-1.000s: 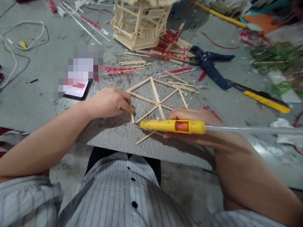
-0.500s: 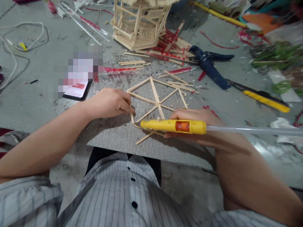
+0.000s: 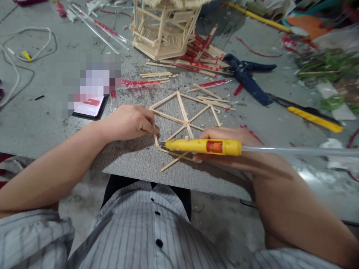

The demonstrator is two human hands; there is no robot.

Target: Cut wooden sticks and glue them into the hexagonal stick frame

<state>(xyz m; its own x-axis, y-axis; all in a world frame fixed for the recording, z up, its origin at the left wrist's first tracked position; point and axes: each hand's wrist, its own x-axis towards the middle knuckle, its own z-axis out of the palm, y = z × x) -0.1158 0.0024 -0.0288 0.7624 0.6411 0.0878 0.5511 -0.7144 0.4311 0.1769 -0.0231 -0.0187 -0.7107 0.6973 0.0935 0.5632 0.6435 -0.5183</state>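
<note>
A six-spoked frame of thin wooden sticks lies flat on the table before me. My left hand pinches a short wooden stick on the frame's left side. In my right hand is a yellow hot glue gun, a clear glue stick trailing from its back end. Its nozzle points left and is at the frame's lower-left corner, by the end of the pinched stick. One loose stick crosses under the frame's near edge. The gun and my right hand hide the frame's lower right part.
Behind the frame stands a small wooden stick pavilion, beside red-marked sticks. Dark blue cutters and a yellow-and-black utility knife lie to the right. A phone is at the left, and a white cable beyond it.
The glue gun has shifted slightly up and left, its nozzle still at the lower-left corner. My left hand keeps its pinch on the stick. The whole view has drifted slightly.
</note>
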